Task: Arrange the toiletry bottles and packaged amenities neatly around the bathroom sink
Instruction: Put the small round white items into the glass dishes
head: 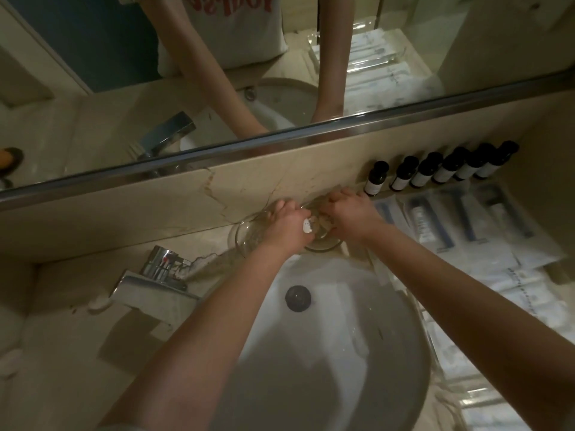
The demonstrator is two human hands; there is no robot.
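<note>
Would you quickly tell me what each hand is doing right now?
Left hand: closed on a clear glass.
Right hand: closed on a second clear glass.

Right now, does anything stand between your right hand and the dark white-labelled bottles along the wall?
Nothing visible does. The left hand and right hand grip clear glass tumblers behind the white sink; the nearest dark white-labelled bottle stands just right of the right hand.
</note>
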